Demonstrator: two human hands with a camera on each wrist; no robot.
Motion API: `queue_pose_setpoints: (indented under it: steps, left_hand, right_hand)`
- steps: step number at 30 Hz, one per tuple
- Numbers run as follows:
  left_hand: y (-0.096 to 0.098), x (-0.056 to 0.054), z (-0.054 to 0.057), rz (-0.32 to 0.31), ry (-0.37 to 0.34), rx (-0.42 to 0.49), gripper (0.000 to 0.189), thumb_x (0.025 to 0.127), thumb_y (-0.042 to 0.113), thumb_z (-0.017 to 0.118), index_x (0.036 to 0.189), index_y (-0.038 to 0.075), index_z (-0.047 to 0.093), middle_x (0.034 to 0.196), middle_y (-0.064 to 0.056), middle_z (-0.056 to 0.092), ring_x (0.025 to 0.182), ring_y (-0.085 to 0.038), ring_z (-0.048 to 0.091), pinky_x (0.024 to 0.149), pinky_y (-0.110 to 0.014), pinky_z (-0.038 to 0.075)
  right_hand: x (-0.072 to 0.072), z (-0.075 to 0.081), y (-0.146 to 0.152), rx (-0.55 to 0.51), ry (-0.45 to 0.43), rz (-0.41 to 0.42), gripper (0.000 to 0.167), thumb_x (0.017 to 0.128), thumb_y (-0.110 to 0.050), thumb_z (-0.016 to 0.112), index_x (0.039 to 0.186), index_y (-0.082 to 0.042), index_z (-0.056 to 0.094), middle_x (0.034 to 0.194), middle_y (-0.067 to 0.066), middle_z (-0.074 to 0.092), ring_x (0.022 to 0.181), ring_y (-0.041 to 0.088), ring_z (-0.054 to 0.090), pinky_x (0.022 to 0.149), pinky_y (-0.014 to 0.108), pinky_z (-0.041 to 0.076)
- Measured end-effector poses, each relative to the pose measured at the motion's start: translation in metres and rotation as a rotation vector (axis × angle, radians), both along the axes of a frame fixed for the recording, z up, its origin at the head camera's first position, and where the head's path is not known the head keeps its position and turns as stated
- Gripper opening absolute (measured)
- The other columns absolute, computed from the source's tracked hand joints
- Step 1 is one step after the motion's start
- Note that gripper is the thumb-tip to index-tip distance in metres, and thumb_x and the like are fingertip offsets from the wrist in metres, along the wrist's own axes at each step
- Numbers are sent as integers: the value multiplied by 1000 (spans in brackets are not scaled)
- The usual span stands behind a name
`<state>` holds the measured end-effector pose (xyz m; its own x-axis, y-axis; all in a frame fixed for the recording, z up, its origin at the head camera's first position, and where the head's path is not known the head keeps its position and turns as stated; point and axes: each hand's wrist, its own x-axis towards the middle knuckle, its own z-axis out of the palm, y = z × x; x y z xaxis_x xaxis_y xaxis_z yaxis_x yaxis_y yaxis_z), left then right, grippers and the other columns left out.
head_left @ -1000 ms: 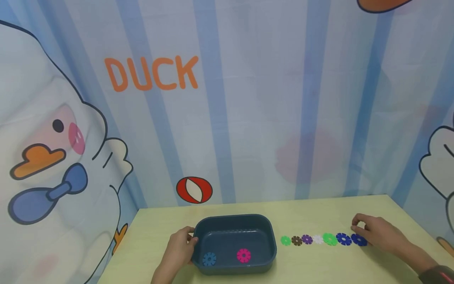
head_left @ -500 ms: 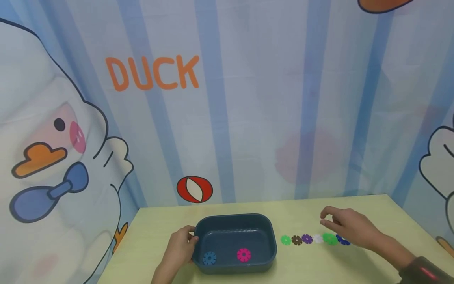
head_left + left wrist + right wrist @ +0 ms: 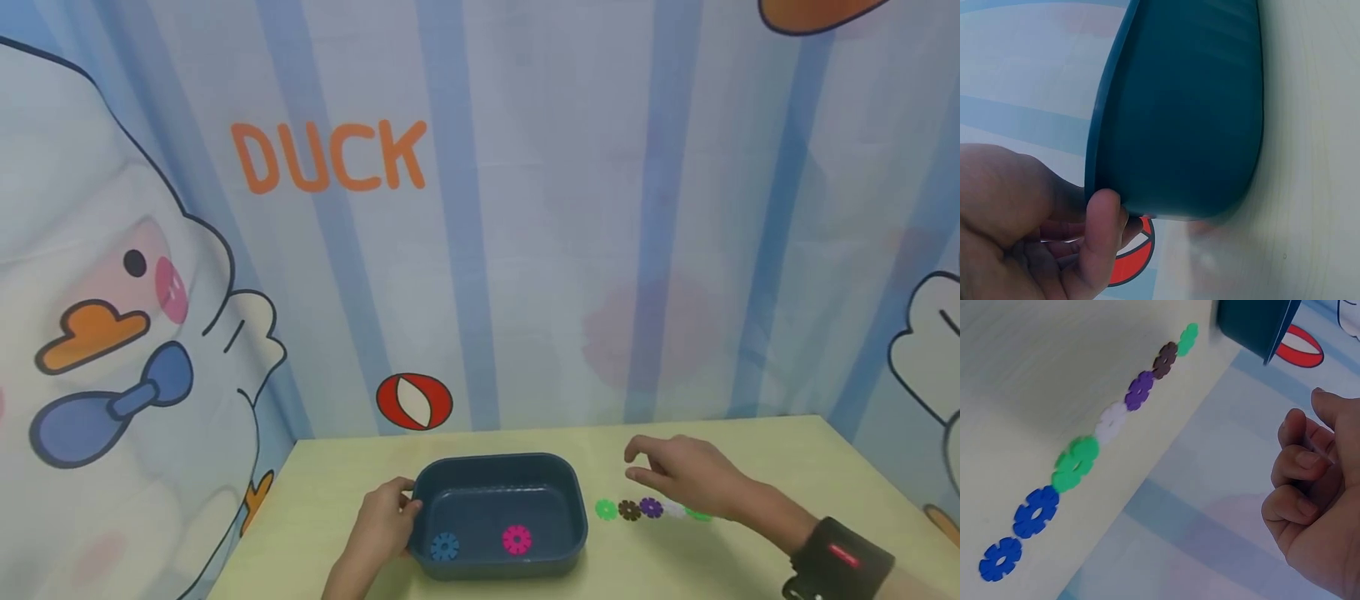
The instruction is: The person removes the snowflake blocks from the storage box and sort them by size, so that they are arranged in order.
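My left hand [image 3: 381, 527] pinches the left rim of a dark blue plastic storage bin [image 3: 498, 475]; the left wrist view has the thumb [image 3: 1102, 228] on the bin's wall. Inside lie a blue snowflake disc [image 3: 445, 547] and a pink snowflake disc [image 3: 517, 539]. My right hand [image 3: 693, 475] hangs above the table, right of the bin, fingers loosely bent and holding nothing. Below it runs a row of snowflake discs: small green [image 3: 1188, 339], brown [image 3: 1165, 360], purple [image 3: 1139, 390], white [image 3: 1110, 422], larger green [image 3: 1075, 464] and two dark blue ones [image 3: 1036, 512]. In the head view the forearm hides the blue pair.
A pale wood-look table [image 3: 345, 462] bears the bin and the row. Behind its back edge hangs a striped blue cloth [image 3: 540, 250] with printed ducks and an orange word. A black wrist strap [image 3: 843, 560] sits on the right wrist.
My right hand has moved left from the far right end of the disc row to above its left part. The left hand stays at the bin's rim.
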<state>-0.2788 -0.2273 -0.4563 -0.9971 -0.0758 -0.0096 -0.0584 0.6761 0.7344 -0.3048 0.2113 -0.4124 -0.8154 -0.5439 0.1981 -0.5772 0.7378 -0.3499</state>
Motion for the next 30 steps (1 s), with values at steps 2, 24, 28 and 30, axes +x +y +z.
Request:
queue_pose_setpoints:
  steps: [2,24,28,30]
  left_hand:
    - [1,-1,1,4,-3,-1,35,102,1,65,136,-8,61,104,-19,69,76,-21,71,46,-29,63]
    - [2,0,-1,-7,-3,5,34,102,0,64,135,-9,60,103,-19,69,74,-22,72,45,-29,63]
    - [2,0,1,-7,-6,4,34,103,0,64,135,-9,60,103,-19,69,73,-22,72,45,-29,63]
    - [2,0,2,-6,-11,1,35,103,1,63,136,-9,60,103,-18,69,72,-21,72,46,-29,63]
  right_hand:
    - [0,2,-7,4,4,16,19,106,-37,64,118,-23,69,66,-18,49,54,0,40,47,20,35]
    - [3,-9,-82,-32,1,195,23,105,-39,67,117,-20,68,65,-19,51,53,-4,44,49,16,39]
    - [2,-9,-88,-28,-17,203,22,105,-40,66,117,-21,68,62,-19,48,51,-3,42,48,17,37]
    - [1,-10,-91,-24,-18,209,23,105,-41,66,117,-22,68,62,-19,47,51,-2,42,47,16,35]
